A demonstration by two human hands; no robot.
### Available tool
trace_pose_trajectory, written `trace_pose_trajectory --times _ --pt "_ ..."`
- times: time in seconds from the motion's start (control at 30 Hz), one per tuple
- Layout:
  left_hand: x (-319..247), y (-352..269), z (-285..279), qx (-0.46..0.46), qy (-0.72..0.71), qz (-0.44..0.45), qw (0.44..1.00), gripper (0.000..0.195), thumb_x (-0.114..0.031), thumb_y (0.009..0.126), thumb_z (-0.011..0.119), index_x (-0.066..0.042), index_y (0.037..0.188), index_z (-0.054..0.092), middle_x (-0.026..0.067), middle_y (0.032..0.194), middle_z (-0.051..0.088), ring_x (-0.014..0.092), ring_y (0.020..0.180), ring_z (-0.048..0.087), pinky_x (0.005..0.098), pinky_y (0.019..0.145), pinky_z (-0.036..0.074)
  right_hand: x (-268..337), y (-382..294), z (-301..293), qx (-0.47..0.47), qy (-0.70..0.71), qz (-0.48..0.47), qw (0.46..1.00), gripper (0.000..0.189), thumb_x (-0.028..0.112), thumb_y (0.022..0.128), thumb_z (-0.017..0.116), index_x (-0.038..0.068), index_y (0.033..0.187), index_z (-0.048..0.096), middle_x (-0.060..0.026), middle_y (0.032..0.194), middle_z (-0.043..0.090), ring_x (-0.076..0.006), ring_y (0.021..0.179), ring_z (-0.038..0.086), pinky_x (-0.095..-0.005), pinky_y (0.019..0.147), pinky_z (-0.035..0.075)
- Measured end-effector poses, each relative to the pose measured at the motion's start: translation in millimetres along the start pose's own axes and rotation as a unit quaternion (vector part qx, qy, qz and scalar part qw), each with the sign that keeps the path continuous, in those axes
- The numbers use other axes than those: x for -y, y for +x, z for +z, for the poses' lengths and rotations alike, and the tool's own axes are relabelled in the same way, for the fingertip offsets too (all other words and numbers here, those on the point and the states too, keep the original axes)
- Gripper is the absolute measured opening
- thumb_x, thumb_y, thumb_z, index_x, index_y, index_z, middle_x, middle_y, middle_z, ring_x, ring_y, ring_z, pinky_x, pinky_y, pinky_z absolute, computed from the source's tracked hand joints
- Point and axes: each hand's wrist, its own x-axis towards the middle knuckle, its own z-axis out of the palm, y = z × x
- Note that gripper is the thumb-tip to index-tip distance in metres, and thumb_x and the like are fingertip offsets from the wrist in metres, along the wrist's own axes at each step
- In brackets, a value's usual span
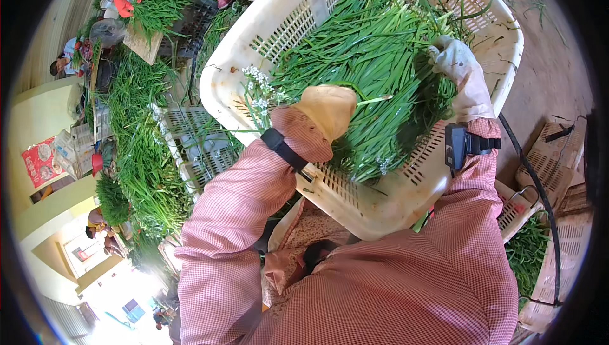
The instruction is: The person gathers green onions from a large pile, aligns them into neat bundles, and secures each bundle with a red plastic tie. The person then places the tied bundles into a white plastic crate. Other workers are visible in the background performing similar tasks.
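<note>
A large white perforated plastic basket (404, 211) lies before me, holding a thick heap of long green leafy stalks (376, 59), which look like garlic chives. My left hand (333, 107), in a yellowish glove, is over the basket's near left part; its fingers are hidden behind the glove's back, and a pale stalk end sticks out beside it. My right hand (454, 57), in a whitish glove, is bent against the stalks at the right side of the heap; whether it grips any is hidden. White flower heads (259, 88) lie at the basket's left wall, beside my left sleeve.
Heaped green stalks (142, 154) and a grey crate (200, 140) are to the left. A person in orange gloves (124, 6) handles a bunch at the upper left. A black cable (537, 188) runs past crates (552, 159) on the right.
</note>
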Motion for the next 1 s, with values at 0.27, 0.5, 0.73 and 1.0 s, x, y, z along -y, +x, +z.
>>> trace_pose_trajectory --times 0.27,0.5,0.73,1.0 --pt "41 4 -111 -0.016 -0.318 -0.286 0.904 0.012 -0.011 0.09 0.067 -0.004 0.1 0.067 0.0053 0.09 0.07 0.015 0.079 0.067 0.0294 0.068 0.055 14 -7 -8 0.002 0.174 0.007 0.985 0.027 0.018 0.093 0.066 0.003 0.115 0.064 -0.0037 0.095 0.062 -0.0106 0.075 0.062 -0.025 0.07 0.049" --pt "85 -57 -238 -0.292 -0.378 -0.303 0.825 0.019 -0.013 0.091 0.068 -0.007 0.109 0.064 0.0091 0.104 0.071 0.018 0.096 0.069 0.0367 0.081 0.059 24 11 -15 0.107 -0.114 0.018 0.988 0.024 0.018 0.094 0.06 0.005 0.113 0.063 -0.0123 0.099 0.065 -0.0208 0.085 0.063 -0.0349 0.072 0.048" --pt "86 -133 -289 -0.401 -0.396 -0.315 0.764 0.013 -0.004 0.091 0.065 0.001 0.102 0.061 0.013 0.101 0.07 0.022 0.092 0.07 0.0373 0.08 0.061 6 -15 -1 0.053 0.47 0.08 0.877 0.026 0.016 0.097 0.051 0.005 0.119 0.06 -0.0066 0.104 0.062 -0.0165 0.087 0.059 -0.0295 0.08 0.048" --pt "40 -233 -251 -0.436 -0.403 -0.338 0.73 0.023 -0.011 0.087 0.072 0.001 0.104 0.063 0.0112 0.099 0.071 0.016 0.085 0.069 0.0299 0.075 0.057 43 21 -2 0.103 -0.016 -0.025 0.994 0.016 0.018 0.093 0.062 0.005 0.102 0.064 -0.0179 0.082 0.068 -0.0313 0.068 0.064 -0.0344 0.061 0.051"
